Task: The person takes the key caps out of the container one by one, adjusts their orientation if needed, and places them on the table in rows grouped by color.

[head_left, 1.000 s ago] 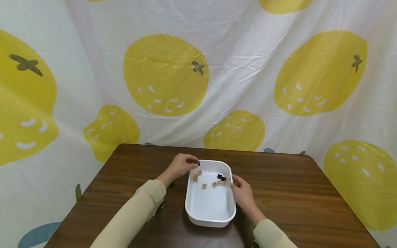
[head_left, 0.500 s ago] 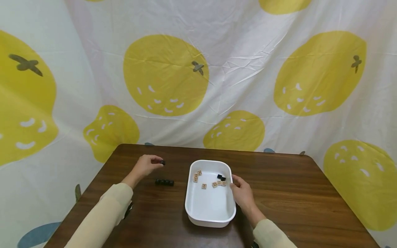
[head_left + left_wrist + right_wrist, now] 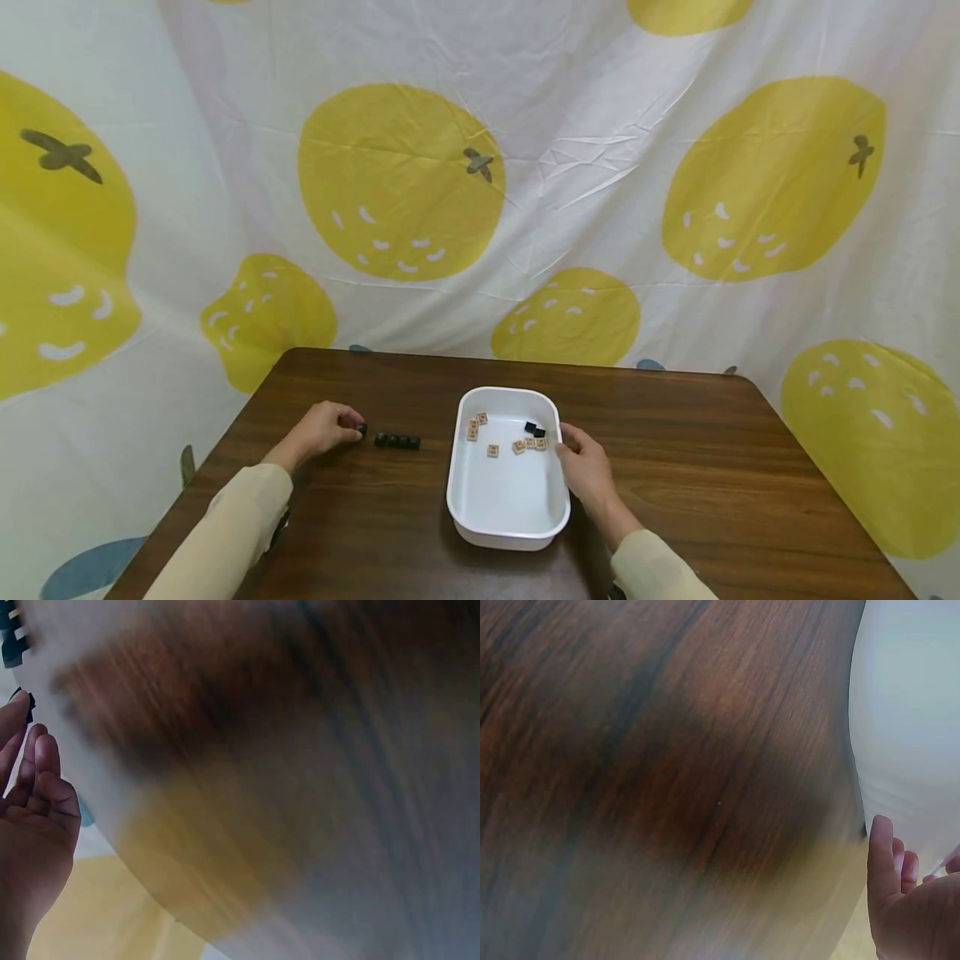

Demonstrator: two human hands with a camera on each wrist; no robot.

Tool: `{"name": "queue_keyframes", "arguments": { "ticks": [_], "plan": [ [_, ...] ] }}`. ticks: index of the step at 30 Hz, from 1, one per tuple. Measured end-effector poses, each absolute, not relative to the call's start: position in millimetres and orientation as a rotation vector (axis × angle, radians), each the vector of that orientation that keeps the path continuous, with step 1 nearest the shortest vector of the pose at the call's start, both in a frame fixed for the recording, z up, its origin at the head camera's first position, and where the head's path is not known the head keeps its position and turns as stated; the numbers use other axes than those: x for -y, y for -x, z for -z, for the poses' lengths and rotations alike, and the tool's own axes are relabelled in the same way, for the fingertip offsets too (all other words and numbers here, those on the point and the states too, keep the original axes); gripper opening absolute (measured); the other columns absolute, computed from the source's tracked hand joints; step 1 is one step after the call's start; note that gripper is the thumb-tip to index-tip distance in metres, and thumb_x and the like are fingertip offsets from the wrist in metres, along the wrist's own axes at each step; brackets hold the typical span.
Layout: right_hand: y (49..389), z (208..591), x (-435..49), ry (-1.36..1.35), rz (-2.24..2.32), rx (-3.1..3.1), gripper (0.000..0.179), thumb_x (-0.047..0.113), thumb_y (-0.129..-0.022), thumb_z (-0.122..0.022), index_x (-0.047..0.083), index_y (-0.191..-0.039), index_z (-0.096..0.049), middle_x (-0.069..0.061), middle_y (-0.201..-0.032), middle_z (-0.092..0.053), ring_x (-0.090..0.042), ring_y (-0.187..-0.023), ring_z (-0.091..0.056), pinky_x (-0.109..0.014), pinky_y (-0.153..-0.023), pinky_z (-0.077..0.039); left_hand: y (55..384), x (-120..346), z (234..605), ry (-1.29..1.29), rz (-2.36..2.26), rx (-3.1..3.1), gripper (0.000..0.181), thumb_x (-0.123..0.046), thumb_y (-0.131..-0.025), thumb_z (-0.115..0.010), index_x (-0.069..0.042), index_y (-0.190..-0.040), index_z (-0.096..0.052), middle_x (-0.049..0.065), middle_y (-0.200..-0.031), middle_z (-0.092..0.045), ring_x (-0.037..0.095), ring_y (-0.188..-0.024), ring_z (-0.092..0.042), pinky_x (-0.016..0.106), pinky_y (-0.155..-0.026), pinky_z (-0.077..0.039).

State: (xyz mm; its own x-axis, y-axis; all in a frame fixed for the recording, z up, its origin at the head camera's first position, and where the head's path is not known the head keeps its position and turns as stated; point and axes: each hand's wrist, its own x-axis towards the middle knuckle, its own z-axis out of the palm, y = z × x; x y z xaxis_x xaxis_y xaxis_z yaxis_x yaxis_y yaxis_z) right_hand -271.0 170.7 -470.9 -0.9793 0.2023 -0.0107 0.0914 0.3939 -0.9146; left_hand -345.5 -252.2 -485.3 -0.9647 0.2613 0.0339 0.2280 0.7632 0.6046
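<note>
Between its thumb and fingertips, my left hand [image 3: 321, 431] pinches a small black cube [image 3: 362, 428] at the left end of a straight row of black cubes [image 3: 397, 441]. A narrow gap separates the cube from the row. In the left wrist view the pinched cube [image 3: 31, 707] is partly covered by the thumb. My right hand [image 3: 589, 472] holds the right side of a white rectangular tray [image 3: 510, 500], thumb at the rim. The right wrist view has the fingers [image 3: 882, 851] along the tray's outer wall [image 3: 911, 712].
Inside the tray lie several light wooden letter tiles [image 3: 492, 451] and two black pieces [image 3: 531, 427] near the right wall. All stands on a dark brown wooden table [image 3: 712, 467]. Behind its far edge hangs a lemon-print cloth [image 3: 570, 208].
My left hand has carried the black cube from over the tray's left rim leftward, then down toward the near side, to the row's left end. Right hand and tray have stayed put.
</note>
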Motion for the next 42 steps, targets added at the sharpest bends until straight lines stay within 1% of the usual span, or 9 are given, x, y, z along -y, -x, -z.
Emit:
{"name": "queue_keyframes", "arguments": {
  "ticks": [5, 9, 22, 27, 31, 34, 36, 39, 42],
  "plan": [
    [270.9, 470.2, -170.2, 0.267, -1.656, 2.545, 0.039, 0.007, -0.099, -0.052, -0.003, -0.136, -0.055, -0.019, -0.101, -0.061, -0.030, -0.089, -0.060, -0.035, -0.072, -0.052, 346.2, 249.4, 491.0, -0.445, -0.991, -2.890, 0.018, -0.007, -0.085, -0.077, -0.001, -0.101, -0.074, 0.001, -0.086, -0.065, 0.016, -0.080, -0.057, 0.036, -0.072, -0.048],
    [271.1, 469.6, -170.2, 0.264, -1.651, 2.552, 0.039, 0.007, -0.099, -0.052, -0.002, -0.136, -0.055, -0.018, -0.101, -0.061, -0.029, -0.088, -0.059, -0.035, -0.072, -0.052, 345.5, 246.8, 491.8, -0.451, -0.997, -2.882, 0.018, -0.007, -0.084, -0.077, 0.000, -0.101, -0.074, 0.000, -0.083, -0.064, 0.014, -0.077, -0.056, 0.033, -0.069, -0.047],
    [269.9, 467.5, -169.5, 0.267, -1.652, 2.563, 0.040, 0.008, -0.099, -0.051, -0.003, -0.137, -0.054, -0.019, -0.103, -0.061, -0.029, -0.090, -0.059, -0.036, -0.074, -0.052, 345.2, 241.5, 495.9, -0.476, -1.015, -2.869, 0.019, -0.008, -0.085, -0.077, -0.001, -0.102, -0.074, -0.002, -0.082, -0.065, 0.013, -0.077, -0.058, 0.034, -0.071, -0.048],
    [270.2, 468.0, -169.4, 0.272, -1.662, 2.558, 0.040, 0.008, -0.099, -0.051, -0.003, -0.137, -0.054, -0.020, -0.105, -0.061, -0.030, -0.091, -0.059, -0.037, -0.074, -0.052, 345.4, 241.5, 495.6, -0.456, -1.021, -2.865, 0.028, -0.008, -0.084, -0.078, -0.001, -0.111, -0.071, -0.002, -0.083, -0.064, 0.013, -0.078, -0.058, 0.035, -0.075, -0.048],
    [270.5, 468.3, -168.8, 0.279, -1.666, 2.559, 0.039, 0.008, -0.099, -0.051, -0.002, -0.137, -0.054, -0.019, -0.105, -0.061, -0.029, -0.091, -0.059, -0.036, -0.074, -0.052, 344.9, 236.8, 489.1, -0.408, -1.059, -2.859, 0.036, -0.011, -0.088, -0.074, 0.000, -0.121, -0.066, 0.000, -0.087, -0.063, 0.015, -0.080, -0.057, 0.036, -0.073, -0.048],
    [270.5, 468.6, -169.0, 0.277, -1.671, 2.554, 0.039, 0.008, -0.099, -0.051, -0.002, -0.137, -0.054, -0.020, -0.104, -0.061, -0.031, -0.092, -0.060, -0.036, -0.073, -0.052, 345.6, 227.4, 479.6, -0.385, -1.132, -2.861, 0.036, -0.017, -0.094, -0.068, -0.002, -0.126, -0.064, 0.003, -0.096, -0.065, 0.018, -0.085, -0.059, 0.037, -0.072, -0.050],
    [270.2, 468.3, -169.7, 0.272, -1.674, 2.552, 0.039, 0.008, -0.099, -0.051, -0.002, -0.137, -0.054, -0.020, -0.105, -0.061, -0.032, -0.092, -0.060, -0.036, -0.074, -0.053, 346.6, 216.9, 471.8, -0.389, -1.194, -2.860, 0.036, -0.021, -0.097, -0.065, -0.003, -0.128, -0.063, 0.005, -0.104, -0.066, 0.020, -0.091, -0.061, 0.039, -0.075, -0.051],
    [269.9, 468.4, -170.2, 0.267, -1.670, 2.545, 0.039, 0.007, -0.099, -0.051, -0.003, -0.137, -0.055, -0.021, -0.105, -0.062, -0.032, -0.092, -0.061, -0.037, -0.073, -0.053, 350.3, 194.9, 458.8, -0.429, -1.287, -2.853, 0.036, -0.023, -0.098, -0.065, -0.005, -0.129, -0.063, 0.008, -0.114, -0.066, 0.024, -0.102, -0.061, 0.043, -0.084, -0.051],
    [269.5, 468.1, -170.6, 0.271, -1.655, 2.553, 0.039, 0.008, -0.099, -0.051, -0.003, -0.137, -0.055, -0.021, -0.106, -0.062, -0.031, -0.092, -0.061, -0.037, -0.074, -0.053, 354.9, 165.6, 446.4, -0.496, -1.360, -2.835, 0.035, -0.023, -0.096, -0.066, -0.006, -0.127, -0.065, 0.009, -0.115, -0.067, 0.026, -0.105, -0.061, 0.044, -0.087, -0.051]
  ]
}}
